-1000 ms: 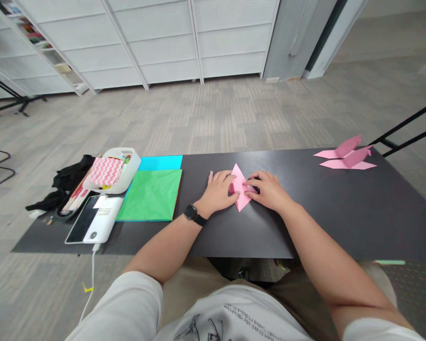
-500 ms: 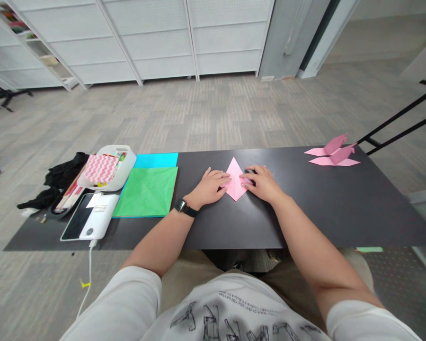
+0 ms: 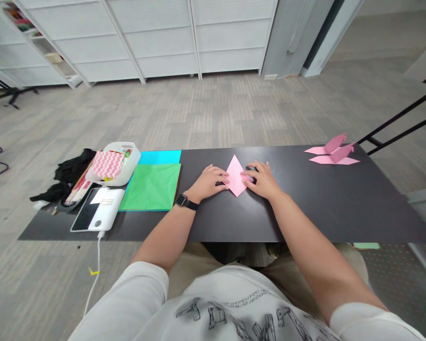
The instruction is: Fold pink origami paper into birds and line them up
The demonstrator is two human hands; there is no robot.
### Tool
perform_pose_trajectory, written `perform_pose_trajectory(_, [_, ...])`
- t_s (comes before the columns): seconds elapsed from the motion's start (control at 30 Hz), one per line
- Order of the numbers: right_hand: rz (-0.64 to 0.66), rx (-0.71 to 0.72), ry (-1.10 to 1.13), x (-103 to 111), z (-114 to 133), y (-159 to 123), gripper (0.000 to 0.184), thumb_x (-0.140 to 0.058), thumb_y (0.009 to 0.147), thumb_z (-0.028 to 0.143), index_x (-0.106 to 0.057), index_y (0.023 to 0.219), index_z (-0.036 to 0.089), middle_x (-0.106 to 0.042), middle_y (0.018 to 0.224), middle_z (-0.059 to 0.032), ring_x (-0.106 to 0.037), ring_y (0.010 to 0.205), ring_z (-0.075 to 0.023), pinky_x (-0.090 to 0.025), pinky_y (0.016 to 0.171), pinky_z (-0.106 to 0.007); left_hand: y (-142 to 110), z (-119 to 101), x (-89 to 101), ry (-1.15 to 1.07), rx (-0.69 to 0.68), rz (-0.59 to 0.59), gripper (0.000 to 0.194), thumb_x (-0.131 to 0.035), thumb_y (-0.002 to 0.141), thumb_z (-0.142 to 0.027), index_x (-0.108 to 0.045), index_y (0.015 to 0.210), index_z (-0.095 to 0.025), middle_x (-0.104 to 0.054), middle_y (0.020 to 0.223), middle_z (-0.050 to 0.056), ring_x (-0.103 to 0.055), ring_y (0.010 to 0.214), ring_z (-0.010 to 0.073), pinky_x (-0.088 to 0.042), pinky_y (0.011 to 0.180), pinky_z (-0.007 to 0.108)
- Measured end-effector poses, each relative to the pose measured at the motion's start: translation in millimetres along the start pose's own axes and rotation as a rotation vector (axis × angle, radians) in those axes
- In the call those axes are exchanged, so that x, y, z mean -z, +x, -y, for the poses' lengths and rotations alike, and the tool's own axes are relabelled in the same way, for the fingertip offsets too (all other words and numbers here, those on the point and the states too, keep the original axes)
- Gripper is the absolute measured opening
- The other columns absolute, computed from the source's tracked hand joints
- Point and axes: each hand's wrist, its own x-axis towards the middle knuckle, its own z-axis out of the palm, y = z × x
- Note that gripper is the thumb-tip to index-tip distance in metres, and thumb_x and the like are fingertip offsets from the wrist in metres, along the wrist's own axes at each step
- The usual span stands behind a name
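Note:
A pink sheet of origami paper (image 3: 236, 177), folded into a diamond, lies on the dark table with one point towards me. At its left corner, the fingertips and thumb of my left hand (image 3: 210, 182) grip the edge; a black watch sits on that wrist. My right hand (image 3: 262, 180) has its thumb and index finger closed on the right corner, covering part of it. Two finished pink paper birds, a nearer one (image 3: 335, 158) and one behind it (image 3: 328, 146), stand at the far right of the table.
Green paper (image 3: 151, 187) lies on blue paper (image 3: 161, 156) left of my hands. Farther left are a white basket (image 3: 131, 163) with a pink zigzag-patterned item, a white power bank with a cable (image 3: 106, 208), and black cloth (image 3: 74, 166). The table's front edge (image 3: 234, 240) is near my lap.
The view has shifted slightly, so the table items on the left appear a little further right and higher. Both hands stay at the corners of the pink paper, with only slight finger movement.

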Motion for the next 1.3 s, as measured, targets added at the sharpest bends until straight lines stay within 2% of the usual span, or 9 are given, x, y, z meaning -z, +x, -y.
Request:
perform_pose_trajectory(0.2, [0.015,0.006,0.019,2,-1,1,0.032,-0.07,0.096,0.044,-0.081,0.126,0.039,-0.063,0.145,-0.0089,-0.048,0.148,-0.04,-0.016,0.128,-0.08,1,1,4.9,0.049,-0.059,0.004,0.018,-0.066,0.106,-0.033,-0.084,0.111,-0.03,-0.081,0.124,0.003,-0.07,0.119,0.0227,-0.035,0.125,0.053])
perform_pose_trajectory(0.4, [0.021,0.026,0.024,4,1,2,0.031,-0.07,0.096,0.044,-0.082,0.124,0.038,-0.064,0.144,-0.01,-0.052,0.144,-0.0386,-0.02,0.127,-0.079,1,-1,5.9,0.02,-0.067,-0.015,0.018,-0.064,0.104,-0.025,-0.082,0.108,-0.027,-0.082,0.118,0.002,-0.073,0.113,0.0207,-0.041,0.119,0.046])
perform_pose_trajectory(0.53, [0.035,0.053,0.043,7,5,4,0.029,-0.07,0.097,0.042,-0.082,0.123,0.037,-0.066,0.143,-0.0089,-0.056,0.141,-0.0367,-0.022,0.126,-0.079,1,1,6.9,-0.045,-0.059,-0.029,0.017,-0.064,0.103,-0.024,-0.081,0.104,-0.024,-0.082,0.114,0.004,-0.074,0.11,0.0211,-0.049,0.108,0.042])
perform_pose_trajectory(0.6, [0.033,0.07,0.083,11,9,5,0.028,-0.067,0.099,0.042,-0.082,0.122,0.037,-0.069,0.14,-0.0084,-0.06,0.137,-0.0345,-0.029,0.125,-0.074,2,1,7.3,-0.078,-0.054,-0.026,0.016,-0.065,0.102,-0.024,-0.081,0.103,-0.024,-0.082,0.112,0.004,-0.074,0.108,0.0211,-0.052,0.104,0.041])
perform_pose_trajectory(0.73, [0.088,0.16,0.19,23,14,8,0.027,-0.068,0.1,0.045,-0.083,0.119,0.032,-0.076,0.128,-0.0089,-0.068,0.123,-0.0301,-0.048,0.115,-0.056,2,0,9.0,-0.125,-0.022,-0.043,0.013,-0.068,0.101,-0.024,-0.081,0.099,-0.023,-0.083,0.11,0.004,-0.075,0.107,0.0206,-0.053,0.104,0.041])
perform_pose_trajectory(0.9, [0.142,0.209,0.193,29,19,6,0.035,-0.081,0.092,0.052,-0.083,0.12,0.032,-0.078,0.126,-0.0085,-0.07,0.119,-0.0308,-0.05,0.111,-0.053,2,0,11.6,-0.177,0.002,-0.066,0.01,-0.072,0.099,-0.024,-0.081,0.097,-0.023,-0.083,0.109,0.004,-0.076,0.107,0.0203,-0.053,0.105,0.04])
perform_pose_trajectory(1.0, [0.123,0.208,0.182,28,18,6,0.026,-0.072,0.099,0.047,-0.083,0.116,0.031,-0.08,0.12,-0.0073,-0.072,0.114,-0.028,-0.051,0.107,-0.05,1,1,12.9,-0.197,-0.017,-0.07,0.008,-0.075,0.099,-0.026,-0.081,0.096,-0.023,-0.084,0.11,0.004,-0.076,0.106,0.0203,-0.053,0.105,0.039])
perform_pose_trajectory(1.13, [0.107,0.167,0.164,25,17,9,0.026,-0.062,0.106,0.043,-0.085,0.11,0.031,-0.082,0.111,-0.0059,-0.074,0.107,-0.0258,-0.054,0.102,-0.047,1,1,14.8,-0.211,-0.025,-0.049,0.011,-0.075,0.099,-0.03,-0.08,0.092,-0.022,-0.083,0.109,0.004,-0.076,0.105,0.0205,-0.052,0.104,0.039])
perform_pose_trajectory(1.3, [0.071,0.164,0.183,26,18,11,0.029,-0.059,0.106,0.042,-0.086,0.104,0.031,-0.083,0.105,-0.0057,-0.075,0.1,-0.0255,-0.056,0.095,-0.045,2,0,13.1,-0.163,-0.017,-0.052,0.019,-0.079,0.095,-0.039,-0.078,0.105,-0.023,-0.081,0.109,0.004,-0.073,0.103,0.0222,-0.052,0.1,0.039])
